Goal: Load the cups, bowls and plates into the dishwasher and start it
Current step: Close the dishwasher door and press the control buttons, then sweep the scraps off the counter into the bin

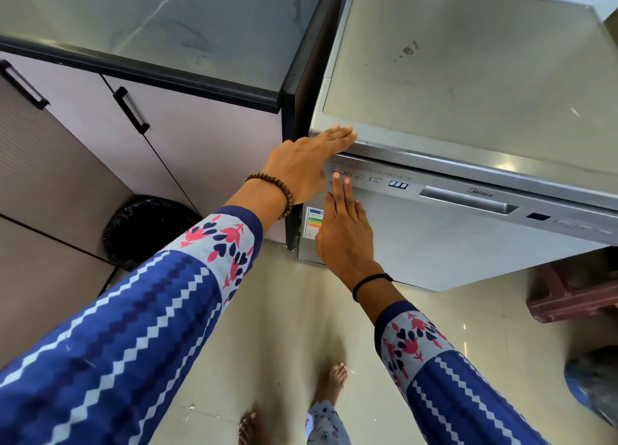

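The silver dishwasher [461, 250] stands with its door closed, and its display [398, 185] reads 888. My left hand [307, 163] lies flat with fingers together on the top front left corner of the machine. My right hand [344, 230] reaches up the door, index and middle fingers extended, the index fingertip touching the leftmost button [338, 173] on the control panel. The door handle [468, 204] is to the right of the display. No cups, bowls or plates are in sight.
A dark-edged counter [150, 26] with pink cabinet doors [207, 137] adjoins the machine's left side. A black-lined bin [143, 227] sits in the corner below. A reddish stool [575, 294] and a blue bag [595, 381] are on the tiled floor at right.
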